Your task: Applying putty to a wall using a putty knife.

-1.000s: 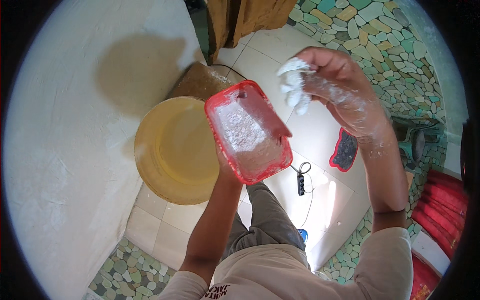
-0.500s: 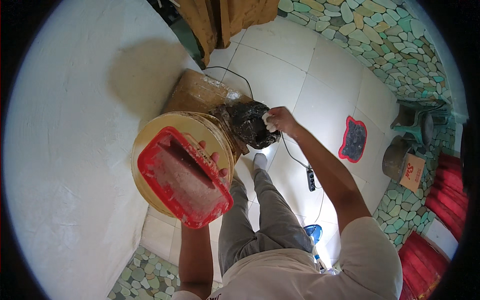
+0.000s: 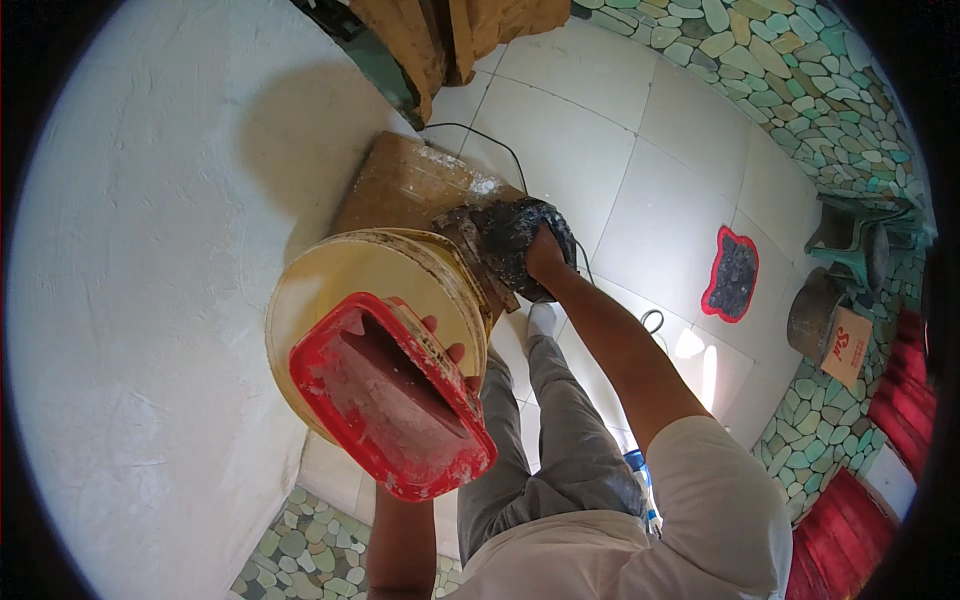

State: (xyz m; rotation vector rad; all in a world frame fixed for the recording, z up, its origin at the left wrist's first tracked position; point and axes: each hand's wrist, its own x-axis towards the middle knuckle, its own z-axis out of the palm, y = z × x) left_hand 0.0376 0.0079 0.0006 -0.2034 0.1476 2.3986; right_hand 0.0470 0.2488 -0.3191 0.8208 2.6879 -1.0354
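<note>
Gripping red rectangular plastic tub (image 3: pixel 380 420), left hand (image 3: pixel 457 353) was curled, right hand (image 3: pixel 544 256) was inside black plastic bag (image 3: pixel 503 228), tub's one o'clock, grip undetermined.

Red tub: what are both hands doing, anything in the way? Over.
Left hand gripping red tub, pale residue inside. Right hand in black bag, fingers hidden. Bucket partly hidden by tub; nothing visibly blocking hands.

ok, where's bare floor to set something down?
Widest free patch: the pale tiles between the black bag and the red-edged mat, up to the stone-patterned surface. Crowded: left of there, where the brown board, yellow bucket and bag bunch together. The red tub hides part of the bucket; the right hand is at the bag.
</note>
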